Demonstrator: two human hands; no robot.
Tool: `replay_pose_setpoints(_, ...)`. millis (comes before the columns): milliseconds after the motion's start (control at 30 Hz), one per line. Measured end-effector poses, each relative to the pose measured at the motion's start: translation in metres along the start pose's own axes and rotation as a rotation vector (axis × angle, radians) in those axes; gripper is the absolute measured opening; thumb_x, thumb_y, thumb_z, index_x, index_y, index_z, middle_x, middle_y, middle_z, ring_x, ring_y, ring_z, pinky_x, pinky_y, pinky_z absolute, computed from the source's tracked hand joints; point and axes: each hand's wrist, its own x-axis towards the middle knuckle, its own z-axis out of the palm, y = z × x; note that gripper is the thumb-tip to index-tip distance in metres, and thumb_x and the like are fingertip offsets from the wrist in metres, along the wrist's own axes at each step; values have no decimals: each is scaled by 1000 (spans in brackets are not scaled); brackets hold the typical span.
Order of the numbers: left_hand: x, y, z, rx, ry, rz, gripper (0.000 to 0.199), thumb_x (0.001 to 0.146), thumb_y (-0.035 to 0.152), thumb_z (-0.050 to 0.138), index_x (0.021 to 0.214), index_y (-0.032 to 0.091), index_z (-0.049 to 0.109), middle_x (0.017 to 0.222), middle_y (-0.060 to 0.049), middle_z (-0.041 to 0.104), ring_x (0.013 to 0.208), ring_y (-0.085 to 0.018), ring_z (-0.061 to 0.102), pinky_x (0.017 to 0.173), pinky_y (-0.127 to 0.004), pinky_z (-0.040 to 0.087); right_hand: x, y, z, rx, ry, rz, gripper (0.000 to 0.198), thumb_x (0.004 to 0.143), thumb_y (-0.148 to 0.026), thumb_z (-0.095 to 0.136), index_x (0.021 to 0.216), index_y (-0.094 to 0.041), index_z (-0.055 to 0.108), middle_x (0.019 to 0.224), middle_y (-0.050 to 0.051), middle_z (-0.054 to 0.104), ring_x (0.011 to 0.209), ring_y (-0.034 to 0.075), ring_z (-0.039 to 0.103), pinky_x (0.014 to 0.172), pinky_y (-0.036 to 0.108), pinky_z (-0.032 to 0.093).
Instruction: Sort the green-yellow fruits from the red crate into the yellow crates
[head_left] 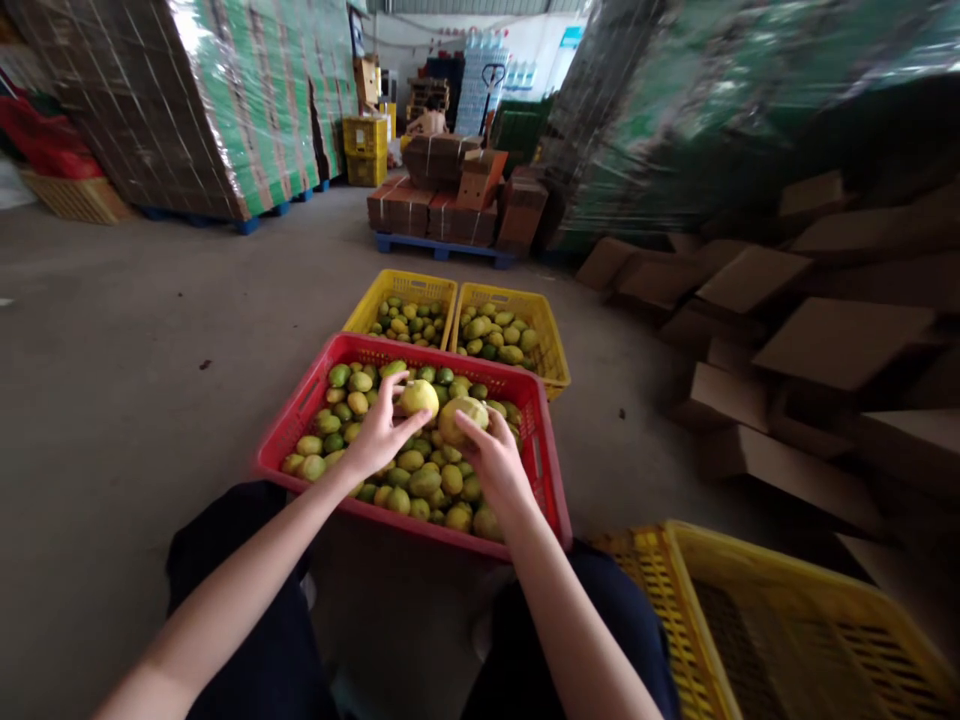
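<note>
My left hand (pixel 384 432) is closed around a round yellow lemon (pixel 420 398), with thumb and fingers on its sides. Close beside it, my right hand (pixel 491 455) grips a larger, greenish-yellow lemon (pixel 459 418). Both fruits are held above a red plastic crate (pixel 551 450). Many green and yellow lemons (pixel 424 483) fill this crate, which sits on the floor in front of my knees. Some of the fruit in its middle is hidden by my hands.
Two yellow crates (pixel 551 335) with similar fruit stand just beyond the red one. At the lower right is another yellow crate (pixel 787 565). Cardboard boxes (pixel 750 290) lie heaped on the right. Flattened cartons (pixel 442 165) rest on a blue pallet (pixel 442 246) ahead.
</note>
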Motion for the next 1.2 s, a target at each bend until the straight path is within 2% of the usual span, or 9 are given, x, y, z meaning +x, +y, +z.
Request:
replay_pose_setpoints(67,-1,0,-5,193,4,217,56,73,35,79,121,22,53,122,-10,58,100,-20,63,83,-31,55,-3,1,0,-172,39,-278,50,55,-24,87,99,-24,64,101,1,70,88,19,65,76,31,55)
replay_pose_setpoints(167,-2,1,-10,392,6,442,46,74,35,79,114,22,59,117,-10,61,107,-23,61,89,-36,53,-4,0,-2,-349,48,-546,55,57,-24,86,108,-26,64,110,4,68,98,23,64,85,37,53)
replay_pose_setpoints(267,-5,4,-12,474,-1,564,44,77,34,77,116,23,60,113,-9,63,108,-24,61,93,-39,52,-5,-1,-2,-476,47,-732,49,63,-23,81,109,-27,65,114,6,67,109,27,61,95,43,49)
replay_pose_setpoints(367,-6,6,-12,466,-13,601,41,78,34,76,115,24,62,112,-9,63,108,-24,61,94,-41,53,-8,-3,-1,-544,30,-805,46,66,-22,79,109,-27,64,117,8,65,113,27,59,101,46,46)
replay_pose_setpoints(533,-5,8,-16,220,-37,403,52,67,40,84,114,26,68,119,-8,56,112,-24,58,82,-33,58,-11,-6,-1,-367,-4,-626,61,57,-21,86,110,-28,57,114,5,66,108,25,61,90,40,52)
replay_pose_setpoints(667,-1,10,-18,-122,-129,100,58,61,33,88,114,22,67,115,-8,62,106,-21,61,85,-30,56,-9,-13,-6,-141,-170,-405,50,55,-20,88,96,-26,59,102,1,68,97,21,64,82,33,54)
replay_pose_setpoints(833,2,12,-11,-575,-79,-200,43,72,25,80,111,20,64,104,-6,69,96,-18,66,85,-28,54,-3,-17,-8,48,-224,-148,47,58,-27,87,101,-24,68,95,0,70,89,18,65,76,28,53)
replay_pose_setpoints(967,1,12,-1,-815,-22,-435,25,80,27,71,101,16,63,93,-7,70,82,-17,67,71,-26,56,3,-8,-1,267,-231,39,37,62,-34,83,95,-23,70,91,-2,73,83,19,68,73,31,55)
replay_pose_setpoints(1200,1,9,6,-789,32,-423,24,73,30,72,82,17,55,70,-2,64,42,-6,49,38,-16,35,3,3,8,422,-144,210,24,71,-42,76,79,-21,65,67,-2,71,55,15,65,43,23,48)
